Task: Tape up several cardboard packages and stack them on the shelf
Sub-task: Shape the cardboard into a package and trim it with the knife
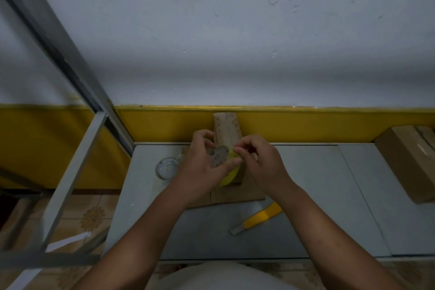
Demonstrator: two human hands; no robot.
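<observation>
one table carries all the work, pushed against the wall's yellow band. shelf is the bare metal frame at its left end, within reach for stacking. no package shows on it in this view.

right box lies on its side at the far right, well apart from the hands. can't tell if it's taped. flat box sits dead centre under both wrists, probably the one being sealed, placed there so tape can run straight down onto it. upright box stands on end just behind the hands, against the yellow band.

hands are together over the flat box. left hand grips the tape, fingers curled round the roll with the thumb on its rim, roll on edge so the rim faces the other hand. right hand pinches at that rim, fingertips bunched. my read: picking for the loose end, no strip pulled yet.

knife lies near the right forearm, handy for the cut. glass stands just left of the left hand. risk: an elbow knocks it.
</observation>
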